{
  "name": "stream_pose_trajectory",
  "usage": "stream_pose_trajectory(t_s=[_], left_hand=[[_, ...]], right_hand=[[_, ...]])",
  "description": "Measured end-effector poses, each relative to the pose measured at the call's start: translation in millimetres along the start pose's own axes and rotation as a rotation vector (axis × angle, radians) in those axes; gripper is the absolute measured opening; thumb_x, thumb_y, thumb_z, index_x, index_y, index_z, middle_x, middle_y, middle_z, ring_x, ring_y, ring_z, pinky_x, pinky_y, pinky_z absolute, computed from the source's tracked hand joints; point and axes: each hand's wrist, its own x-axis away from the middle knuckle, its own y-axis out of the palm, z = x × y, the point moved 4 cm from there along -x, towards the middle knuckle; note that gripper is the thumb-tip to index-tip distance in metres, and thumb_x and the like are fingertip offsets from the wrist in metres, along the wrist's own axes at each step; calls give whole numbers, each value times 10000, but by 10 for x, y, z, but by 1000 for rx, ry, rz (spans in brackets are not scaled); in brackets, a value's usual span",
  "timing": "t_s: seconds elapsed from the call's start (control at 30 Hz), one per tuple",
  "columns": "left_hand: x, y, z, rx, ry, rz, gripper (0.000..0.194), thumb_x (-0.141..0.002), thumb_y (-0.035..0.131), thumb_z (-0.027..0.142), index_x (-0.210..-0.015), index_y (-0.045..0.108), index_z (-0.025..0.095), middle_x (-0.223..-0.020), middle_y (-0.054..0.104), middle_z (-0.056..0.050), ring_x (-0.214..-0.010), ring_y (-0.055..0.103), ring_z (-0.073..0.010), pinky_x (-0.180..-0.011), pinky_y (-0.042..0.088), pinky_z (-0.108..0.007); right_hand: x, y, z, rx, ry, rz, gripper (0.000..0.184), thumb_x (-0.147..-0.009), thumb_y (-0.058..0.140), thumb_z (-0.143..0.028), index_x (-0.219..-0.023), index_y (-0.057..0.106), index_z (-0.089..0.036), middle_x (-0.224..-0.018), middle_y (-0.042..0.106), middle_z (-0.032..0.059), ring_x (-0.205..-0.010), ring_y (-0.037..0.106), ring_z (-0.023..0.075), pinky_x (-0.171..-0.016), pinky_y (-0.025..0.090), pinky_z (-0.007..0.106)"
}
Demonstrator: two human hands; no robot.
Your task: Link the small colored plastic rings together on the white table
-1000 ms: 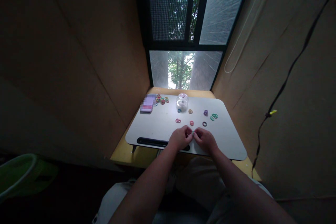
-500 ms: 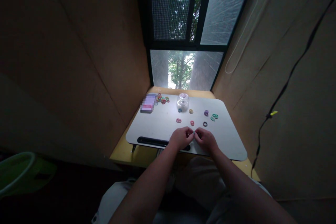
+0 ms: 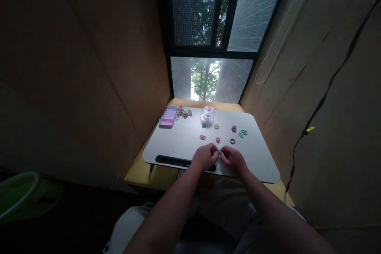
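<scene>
Above the near edge of the white folding table (image 3: 181, 141), my left hand (image 3: 204, 156) and my right hand (image 3: 233, 158) meet fingertip to fingertip. Pinched between them is a small green hair tie (image 3: 219, 152), mostly covered by fingers. Just beyond my hands lie small groups of hair ties: pink (image 3: 203, 137), coral red (image 3: 218, 140) and black (image 3: 232, 141). Farther back are yellow ones (image 3: 216, 126), purple ones (image 3: 234, 128), blue ones (image 3: 204, 125) and green ones (image 3: 244, 131). A mixed-colour pile (image 3: 185, 114) sits at the back left.
A clear rounded jar (image 3: 207, 116) stands at the back middle of the table. At the back left lies a phone (image 3: 168, 117) with a blurred screen. A black slot (image 3: 172, 161) runs along the near edge. A dark cable (image 3: 324, 97) hangs at right; a green basket (image 3: 29, 198) is at lower left.
My fingertips have drawn slightly apart, and more of the green hair tie shows between them. The hair ties on the table stay where they were.
</scene>
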Motion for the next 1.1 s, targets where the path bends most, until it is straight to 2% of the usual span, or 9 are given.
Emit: stream_pose_trajectory(t_s=[0.27,1.1], left_hand=[[-1,5,-5,11,11,-13,202,-810,542,375,-860,633,203,-769,675,-4,-653,573,-130,-600,395,-238],[9,31,-15,-35,35,1,174,-817,523,343,-846,622,203,-751,653,-6,-656,558,-131,-597,371,-242]], right_hand=[[-11,-8,-12,16,4,15,162,-809,490,-302,-689,538,-204,-634,582,0,-575,485,126,-554,324,223],[-11,-25,-40,30,18,16,138,-787,478,-265,-692,554,-200,-636,582,2,-573,480,126,-557,319,226]])
